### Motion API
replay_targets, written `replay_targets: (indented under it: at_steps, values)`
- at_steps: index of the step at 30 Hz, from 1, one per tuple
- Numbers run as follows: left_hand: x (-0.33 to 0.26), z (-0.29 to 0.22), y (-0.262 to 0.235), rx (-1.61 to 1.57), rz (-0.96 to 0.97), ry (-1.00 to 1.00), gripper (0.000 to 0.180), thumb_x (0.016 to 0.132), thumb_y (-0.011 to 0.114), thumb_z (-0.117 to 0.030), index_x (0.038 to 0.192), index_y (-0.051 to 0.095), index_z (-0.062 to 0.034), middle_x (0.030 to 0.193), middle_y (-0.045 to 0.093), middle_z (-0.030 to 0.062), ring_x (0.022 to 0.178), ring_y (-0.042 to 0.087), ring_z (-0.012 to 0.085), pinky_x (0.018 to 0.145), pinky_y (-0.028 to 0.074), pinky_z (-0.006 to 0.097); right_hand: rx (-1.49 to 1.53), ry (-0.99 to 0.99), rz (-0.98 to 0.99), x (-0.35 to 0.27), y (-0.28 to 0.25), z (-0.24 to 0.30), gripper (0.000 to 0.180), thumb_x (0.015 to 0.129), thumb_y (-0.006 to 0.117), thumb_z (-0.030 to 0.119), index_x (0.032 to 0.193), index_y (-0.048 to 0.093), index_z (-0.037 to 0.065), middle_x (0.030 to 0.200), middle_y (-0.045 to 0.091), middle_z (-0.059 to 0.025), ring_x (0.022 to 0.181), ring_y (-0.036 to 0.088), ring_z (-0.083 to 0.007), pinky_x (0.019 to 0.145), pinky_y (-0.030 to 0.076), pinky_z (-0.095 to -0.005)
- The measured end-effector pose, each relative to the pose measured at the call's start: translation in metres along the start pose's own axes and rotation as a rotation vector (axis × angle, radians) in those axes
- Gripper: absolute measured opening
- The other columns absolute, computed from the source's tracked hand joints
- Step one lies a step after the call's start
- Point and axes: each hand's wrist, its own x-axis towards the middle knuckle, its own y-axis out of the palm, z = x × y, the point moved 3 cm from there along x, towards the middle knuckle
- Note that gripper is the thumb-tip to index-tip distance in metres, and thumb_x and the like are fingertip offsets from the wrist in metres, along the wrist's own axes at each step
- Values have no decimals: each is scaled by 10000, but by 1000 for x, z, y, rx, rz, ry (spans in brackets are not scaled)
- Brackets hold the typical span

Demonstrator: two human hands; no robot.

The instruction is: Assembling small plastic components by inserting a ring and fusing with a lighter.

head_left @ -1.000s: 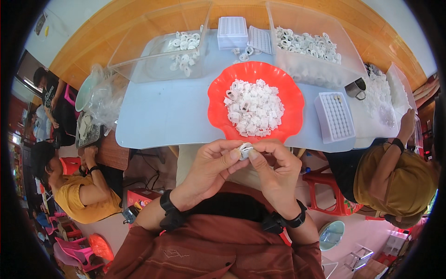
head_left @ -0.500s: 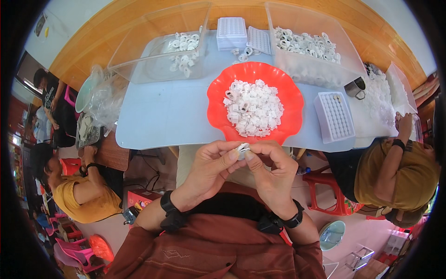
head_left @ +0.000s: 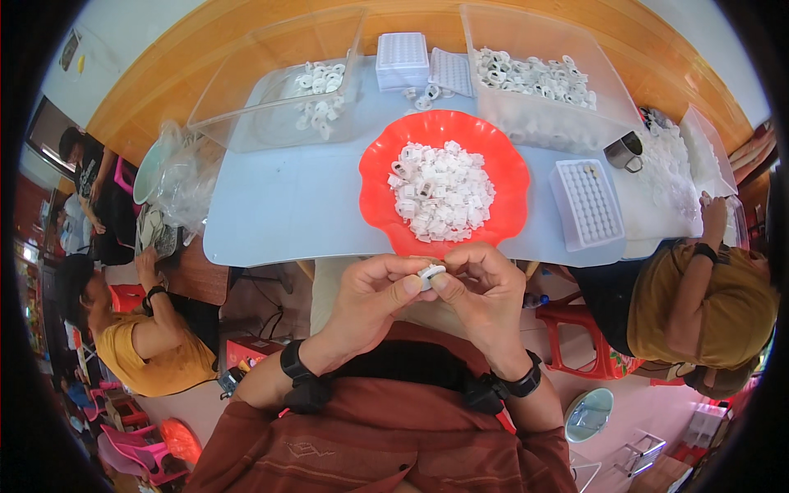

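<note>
Blue table (head_left: 279, 197): red dish (head_left: 378, 185), clear bins (head_left: 546, 127), white trays (head_left: 588, 207); metal cup (head_left: 622, 153) perhaps too.

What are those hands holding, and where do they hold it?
A small white piece, pinched at its edges: the left hand on its left side, the right hand on its right.

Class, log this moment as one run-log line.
left hand: pinching white plastic part | right hand: pinching same part | beyond: red wavy-rimmed dish holding white pieces

Reddish-brown shirt (head_left: 374, 440) with dark button (head_left: 403, 467), pale stitched motif (head_left: 310, 451), black wrist straps (head_left: 292, 361).
</note>
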Motion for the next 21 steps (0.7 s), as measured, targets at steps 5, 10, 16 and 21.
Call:
replay_targets:
  at_steps: [5,10,16,21]
  values:
    - [-2,-1,6,47,34,61,269,993,626,-104,1227,633,28,1207,670,146,1090,665,218,954,574,362,47,48,84,-3,-4,7,144,918,688,-29,1053,637,-31,996,669,-85,896,686,-139,780,577,-270]
    - [0,0,12,-38,42,-11,296,1000,620,-125,1260,615,18,1235,659,142,1094,663,203,969,569,354,14,20,93,0,-11,8,135,912,709,-3,1042,681,-25,1000,676,-66,904,664,-118,786,548,-258]
    - [0,-6,16,-81,42,-43,301,1005,610,-127,1271,609,13,1228,663,135,1088,666,196,981,564,341,-44,12,97,2,-15,15,138,915,715,22,1049,708,-10,998,672,-51,910,635,-107,798,514,-248]
    - [1,-5,13,-85,36,-45,288,1006,602,-104,1267,615,17,1216,670,134,1082,668,195,978,565,337,-104,-24,110,5,-12,18,149,911,711,10,1060,711,-3,994,669,-52,906,630,-112,791,509,-252]
